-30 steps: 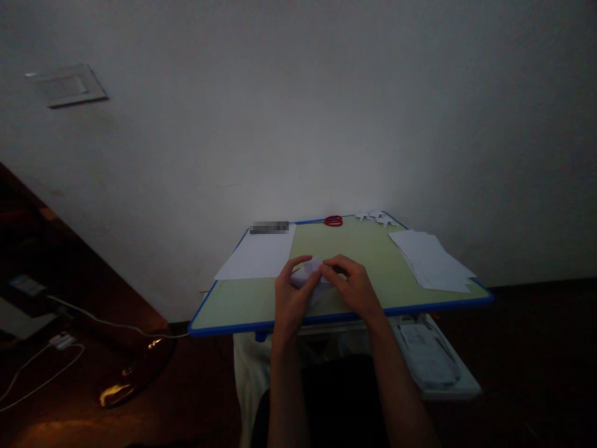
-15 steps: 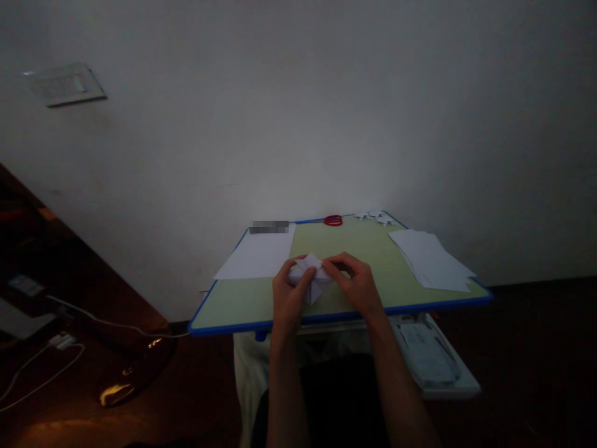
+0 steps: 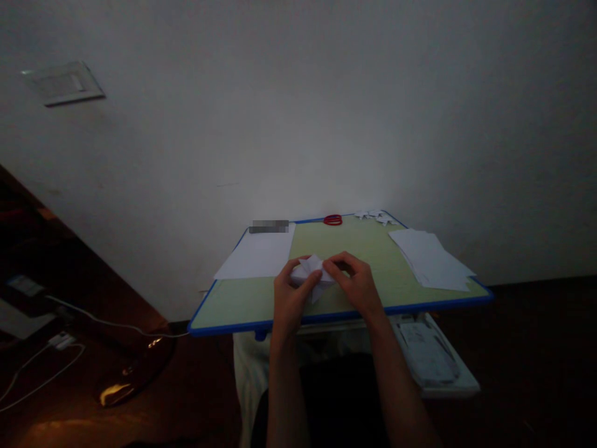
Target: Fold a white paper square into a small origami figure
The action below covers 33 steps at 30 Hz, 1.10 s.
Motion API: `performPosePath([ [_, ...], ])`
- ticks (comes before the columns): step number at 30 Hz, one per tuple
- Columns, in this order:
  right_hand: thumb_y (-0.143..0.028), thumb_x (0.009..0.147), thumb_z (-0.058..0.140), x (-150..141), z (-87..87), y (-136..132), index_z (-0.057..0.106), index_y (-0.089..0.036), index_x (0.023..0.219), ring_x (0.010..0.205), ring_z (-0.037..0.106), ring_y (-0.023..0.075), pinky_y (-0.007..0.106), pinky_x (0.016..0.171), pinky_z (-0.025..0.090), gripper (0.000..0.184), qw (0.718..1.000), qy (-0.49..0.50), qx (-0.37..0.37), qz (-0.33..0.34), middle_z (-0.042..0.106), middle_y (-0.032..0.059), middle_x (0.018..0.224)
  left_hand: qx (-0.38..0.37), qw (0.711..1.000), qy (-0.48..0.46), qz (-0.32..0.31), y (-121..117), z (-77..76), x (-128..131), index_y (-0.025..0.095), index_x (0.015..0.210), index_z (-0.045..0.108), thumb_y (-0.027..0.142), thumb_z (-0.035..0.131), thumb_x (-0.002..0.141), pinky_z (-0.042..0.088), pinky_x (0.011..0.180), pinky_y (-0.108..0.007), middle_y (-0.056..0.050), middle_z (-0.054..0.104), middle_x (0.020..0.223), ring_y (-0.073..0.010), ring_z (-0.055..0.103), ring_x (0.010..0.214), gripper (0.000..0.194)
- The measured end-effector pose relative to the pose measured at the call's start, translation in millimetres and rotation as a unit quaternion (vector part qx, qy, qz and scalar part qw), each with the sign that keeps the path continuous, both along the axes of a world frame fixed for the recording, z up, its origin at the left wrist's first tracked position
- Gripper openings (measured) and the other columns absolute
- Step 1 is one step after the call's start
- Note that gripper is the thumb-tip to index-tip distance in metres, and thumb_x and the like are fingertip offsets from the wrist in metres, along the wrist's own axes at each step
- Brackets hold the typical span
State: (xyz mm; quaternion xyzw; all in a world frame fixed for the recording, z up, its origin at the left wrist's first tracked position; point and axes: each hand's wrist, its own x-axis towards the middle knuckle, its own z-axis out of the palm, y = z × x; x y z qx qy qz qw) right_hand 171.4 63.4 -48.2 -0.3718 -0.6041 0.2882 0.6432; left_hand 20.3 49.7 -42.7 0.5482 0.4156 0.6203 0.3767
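A piece of folded white paper (image 3: 313, 267) with several pointed flaps is held between my two hands, above the front part of the green tabletop (image 3: 336, 242). My left hand (image 3: 291, 292) grips it from the left, the thumb laid across its front and the fingers behind. At its right edge my right hand (image 3: 355, 283) pinches the paper between thumb and index finger. Parts of the paper are hidden behind the left thumb, and the right hand's other fingers are curled under.
White sheets (image 3: 259, 255) lie at the left, with a blurred-out grey object at their top edge. Red-handled scissors (image 3: 333, 220) rest at the back edge. Small folded paper pieces (image 3: 375, 215) sit back right. A paper stack (image 3: 429, 258) is on the right; a wall stands behind.
My left thumb has slid slightly right and up across the folded paper. The paper has tilted a little, its lower flap showing less. My right hand has hardly moved.
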Motion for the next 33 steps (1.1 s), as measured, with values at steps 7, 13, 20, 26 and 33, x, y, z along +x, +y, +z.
performPosePath([
  [7,-0.034,0.085,0.072,0.4,-1.4,1.1,0.071,-0.02,0.08,0.074,0.068,0.0196,0.031,0.071,0.054,0.015,1.0,-0.003,0.002,0.001,0.073,0.0031,0.078,-0.006,1.0,-0.014,-0.01,1.2,-2.3,-0.4,0.017,0.111,0.073,0.04,0.086,0.072,0.054,0.063,-0.022,-0.004,0.076,0.092,-0.0162,0.069,0.071,0.046],
  [13,-0.035,0.084,0.074,0.5,-2.7,2.1,0.074,-0.02,0.087,0.077,0.069,0.02,0.032,0.074,0.056,0.015,1.0,-0.009,0.011,0.022,0.074,0.0038,0.083,-0.014,1.0,-0.012,-0.009,-0.9,0.7,0.0,0.017,0.109,0.073,0.04,0.086,0.071,0.053,0.06,-0.021,-0.003,0.075,0.088,-0.0147,0.068,0.066,0.046],
  [20,-0.035,0.086,0.074,0.3,-4.0,2.9,0.076,-0.021,0.088,0.077,0.068,0.0196,0.032,0.073,0.056,0.014,0.998,-0.042,0.024,0.029,0.074,0.0035,0.084,0.0,1.0,0.007,-0.011,-0.2,-0.7,-1.8,0.019,0.108,0.072,0.04,0.086,0.072,0.05,0.058,-0.021,-0.002,0.074,0.085,-0.0147,0.066,0.064,0.043],
  [26,-0.032,0.093,0.064,0.4,-2.4,2.4,0.074,-0.021,0.084,0.073,0.064,0.0188,0.031,0.071,0.051,0.017,0.991,-0.109,0.077,-0.017,0.071,0.0027,0.079,0.008,0.999,0.008,-0.034,-1.4,2.7,-1.1,0.019,0.106,0.071,0.038,0.085,0.073,0.05,0.056,-0.021,-0.002,0.075,0.085,-0.0142,0.065,0.063,0.04],
  [33,-0.031,0.098,0.056,0.0,0.3,1.9,0.069,-0.021,0.083,0.073,0.062,0.0185,0.031,0.07,0.048,0.023,0.989,-0.128,0.075,-0.015,0.069,0.0027,0.079,0.001,1.0,0.015,-0.023,-0.5,2.7,-0.9,0.019,0.104,0.072,0.038,0.086,0.072,0.049,0.056,-0.02,-0.001,0.074,0.083,-0.0128,0.064,0.061,0.04],
])
